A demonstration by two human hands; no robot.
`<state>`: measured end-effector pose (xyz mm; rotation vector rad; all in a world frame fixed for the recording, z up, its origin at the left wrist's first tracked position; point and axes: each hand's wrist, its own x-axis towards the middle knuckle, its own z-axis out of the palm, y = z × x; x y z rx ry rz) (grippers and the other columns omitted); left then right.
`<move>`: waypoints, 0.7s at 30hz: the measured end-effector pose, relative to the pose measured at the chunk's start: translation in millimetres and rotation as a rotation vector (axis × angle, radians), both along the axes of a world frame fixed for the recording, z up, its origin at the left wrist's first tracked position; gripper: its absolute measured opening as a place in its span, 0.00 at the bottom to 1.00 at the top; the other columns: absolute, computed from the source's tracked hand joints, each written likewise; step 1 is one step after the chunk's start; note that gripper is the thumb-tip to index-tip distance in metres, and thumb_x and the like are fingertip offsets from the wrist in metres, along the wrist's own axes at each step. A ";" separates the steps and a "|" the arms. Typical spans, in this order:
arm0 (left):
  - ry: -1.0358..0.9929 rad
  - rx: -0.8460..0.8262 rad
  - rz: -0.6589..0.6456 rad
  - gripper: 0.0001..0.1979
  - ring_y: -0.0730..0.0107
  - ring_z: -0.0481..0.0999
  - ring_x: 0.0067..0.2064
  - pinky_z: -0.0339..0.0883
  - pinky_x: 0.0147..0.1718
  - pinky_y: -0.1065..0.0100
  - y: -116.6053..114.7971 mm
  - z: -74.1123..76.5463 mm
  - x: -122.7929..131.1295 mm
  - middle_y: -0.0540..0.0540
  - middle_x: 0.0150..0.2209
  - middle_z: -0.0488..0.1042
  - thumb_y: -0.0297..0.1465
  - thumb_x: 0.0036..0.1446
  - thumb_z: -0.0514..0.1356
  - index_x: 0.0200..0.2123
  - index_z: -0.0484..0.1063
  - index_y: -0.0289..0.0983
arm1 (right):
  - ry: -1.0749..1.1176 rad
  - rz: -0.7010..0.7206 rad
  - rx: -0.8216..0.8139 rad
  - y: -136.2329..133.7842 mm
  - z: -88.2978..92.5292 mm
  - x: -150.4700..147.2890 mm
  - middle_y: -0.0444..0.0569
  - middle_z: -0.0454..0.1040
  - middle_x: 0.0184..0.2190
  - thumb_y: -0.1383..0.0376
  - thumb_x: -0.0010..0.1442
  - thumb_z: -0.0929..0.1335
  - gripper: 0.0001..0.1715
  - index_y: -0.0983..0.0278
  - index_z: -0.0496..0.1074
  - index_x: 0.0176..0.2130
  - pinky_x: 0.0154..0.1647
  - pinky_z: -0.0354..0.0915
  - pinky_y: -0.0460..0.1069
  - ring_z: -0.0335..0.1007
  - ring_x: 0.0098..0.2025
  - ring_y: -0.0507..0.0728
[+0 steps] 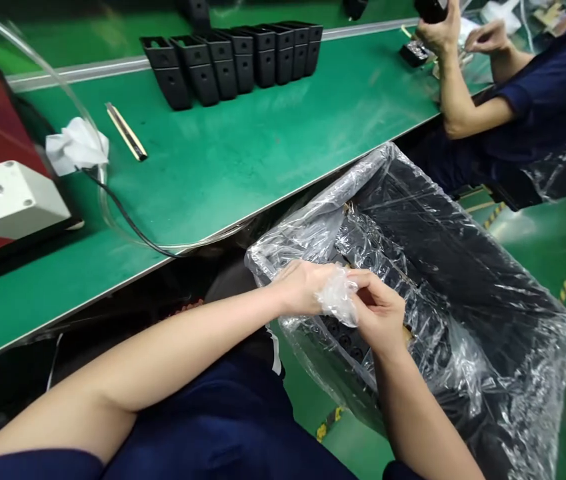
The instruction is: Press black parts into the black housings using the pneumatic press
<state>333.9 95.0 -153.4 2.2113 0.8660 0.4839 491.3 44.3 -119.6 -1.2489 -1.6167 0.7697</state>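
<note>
Crumpled, thin clear plastic that looks like a disposable glove (pixel 339 295) is bunched around the front of my left hand (pixel 305 287). The plastic and my other hand hide the left fingers. My right hand (pixel 379 310) is closed, thumb and fingers pinching the edge of this plastic. Both hands are held above a large bin (pixel 463 227) lined with clear plastic film. Inside the bin, black parts (pixel 345 343) lie partly covered by the film.
On the green bench (pixel 203 167) stands a row of several black housings (pixel 235 63). A cutter knife (pixel 127 132), crumpled white tissue (pixel 79 145) and a red machine with a white button box (pixel 10 200) are at the left. A co-worker (pixel 493 110) handles a black part at the right.
</note>
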 end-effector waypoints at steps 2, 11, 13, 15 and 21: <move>-0.022 0.033 0.067 0.18 0.65 0.78 0.33 0.67 0.30 0.68 0.1 -0.6 0.3 0.50 0.33 0.78 0.44 0.56 0.58 0.47 0.71 0.43 | 0.014 0.031 -0.045 4.0 -2.4 8.3 0.46 0.76 0.38 0.71 0.58 0.69 0.08 0.59 0.75 0.37 0.40 0.67 0.50 0.73 0.40 0.56; -0.044 0.140 0.093 0.14 0.59 0.80 0.38 0.70 0.34 0.64 1.4 -4.5 -4.3 0.46 0.36 0.79 0.36 0.55 0.59 0.44 0.74 0.40 | 0.034 -0.412 -0.224 14.6 -33.8 56.3 0.47 0.77 0.36 0.54 0.60 0.68 0.13 0.61 0.73 0.38 0.39 0.69 0.50 0.73 0.38 0.55; -0.065 0.157 0.101 0.14 0.59 0.80 0.39 0.71 0.36 0.64 0.3 -6.0 -5.4 0.46 0.38 0.80 0.35 0.54 0.59 0.44 0.74 0.40 | -0.087 -0.477 -0.344 6.9 -48.5 89.7 0.47 0.76 0.36 0.52 0.61 0.66 0.16 0.62 0.72 0.38 0.38 0.69 0.49 0.73 0.38 0.54; -0.078 0.182 0.118 0.13 0.60 0.80 0.40 0.72 0.38 0.64 -0.1 -9.0 -6.0 0.46 0.38 0.80 0.35 0.55 0.58 0.42 0.75 0.39 | -0.189 -0.497 -0.501 -12.1 -65.2 129.9 0.46 0.76 0.33 0.53 0.60 0.68 0.16 0.63 0.72 0.36 0.38 0.69 0.49 0.72 0.35 0.54; -0.060 0.250 0.130 0.14 0.59 0.81 0.37 0.72 0.37 0.63 0.2 -16.2 -5.8 0.47 0.36 0.80 0.36 0.54 0.58 0.42 0.76 0.38 | -0.449 -0.538 -1.023 -113.3 -119.5 214.2 0.45 0.73 0.33 0.58 0.64 0.68 0.14 0.67 0.72 0.37 0.35 0.70 0.49 0.70 0.32 0.51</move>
